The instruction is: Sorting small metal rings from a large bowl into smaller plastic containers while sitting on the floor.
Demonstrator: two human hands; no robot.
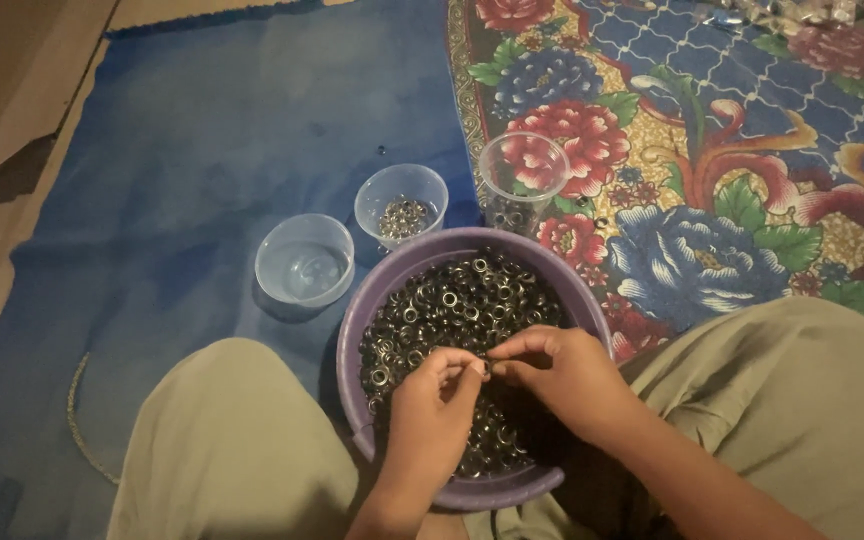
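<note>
Right at the centre I see one small metal eyelet [486,368], pinched between the fingertips of both hands, just above the heap it belongs to. My left hand [432,410] is curled shut on it, thumb and forefinger closed on its near edge. My right hand [557,368] comes in from the other side, fingertips closed on the same piece, the rest of the fingers tucked under. Both hands meet tip to tip, which I judge is how so small a ring gets held steady or pulled apart from another; whether it is one ring or two stuck together I cannot tell, it is too small.

Under the hands sits the purple bowl [372,290], heaped with shiny eyelets [457,300], wedged between my knees so it stays put and close. My trousers [232,440] frame it on both sides.

Just beyond the rim, three clear plastic cups stand within easy reach. The nearest cup [304,262] on the left looks bare inside. The middle cup [401,203] holds a small cluster of metal rings. The tall cup [523,180] stands on the edge of the flowered mat [732,190], with a few dark pieces at its bottom. The first two rest on the blue cloth [202,150] spread over the floor.
</note>
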